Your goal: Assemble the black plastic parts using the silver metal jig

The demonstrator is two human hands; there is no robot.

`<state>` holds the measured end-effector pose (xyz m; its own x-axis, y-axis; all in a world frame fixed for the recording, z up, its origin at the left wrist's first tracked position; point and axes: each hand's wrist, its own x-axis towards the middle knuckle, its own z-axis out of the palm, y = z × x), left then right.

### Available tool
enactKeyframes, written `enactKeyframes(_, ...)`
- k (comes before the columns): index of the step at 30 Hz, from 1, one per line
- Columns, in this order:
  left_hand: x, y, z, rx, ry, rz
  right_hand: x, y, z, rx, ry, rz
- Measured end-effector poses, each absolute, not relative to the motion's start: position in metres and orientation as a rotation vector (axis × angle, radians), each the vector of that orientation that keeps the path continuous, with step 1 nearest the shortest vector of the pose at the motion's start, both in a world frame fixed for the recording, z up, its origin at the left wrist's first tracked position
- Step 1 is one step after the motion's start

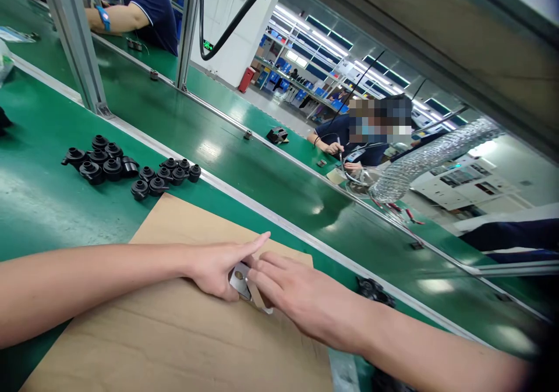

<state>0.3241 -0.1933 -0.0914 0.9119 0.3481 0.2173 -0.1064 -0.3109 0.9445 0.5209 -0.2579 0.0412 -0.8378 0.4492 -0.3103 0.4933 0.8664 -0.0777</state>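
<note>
Both my hands meet over a sheet of brown cardboard (183, 334) on the green bench. Between them is a small silvery metal bracket-like part (240, 278) with a round brass-coloured spot on its face. My left hand (220, 267) grips its left side, thumb raised and pointing up to the right. The fingers of my right hand (279, 281) are closed over the part's right side and hide much of it. A pale lower edge of the part shows beneath the right fingers.
Two clusters of black plastic fittings (102, 162) stand left of the cardboard. More black parts (374, 290) lie beyond my right forearm. A metal post (74, 42) rises at the left. Across the green conveyor, a person (362, 141) works beside a foil duct (432, 153); another person (151, 13) sits far left.
</note>
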Motion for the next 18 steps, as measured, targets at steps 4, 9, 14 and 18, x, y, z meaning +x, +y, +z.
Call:
enactKeyframes(4,0.327,-0.193,-0.093,1.768,0.017,0.434,0.520,-0.248,0.037,-0.092,2.923,0.216)
enactKeyframes(9,0.325,-0.194,-0.095,1.779,-0.044,0.429,0.533,-0.242,0.054,-0.490,2.989,0.360)
enactKeyframes(14,0.324,-0.202,-0.103,1.792,0.034,0.575,0.570,-0.257,0.040,0.570,3.079,0.282)
enactKeyframes(18,0.327,-0.219,-0.100,1.808,0.129,0.770,0.581,-0.271,0.008,1.159,2.753,-0.006)
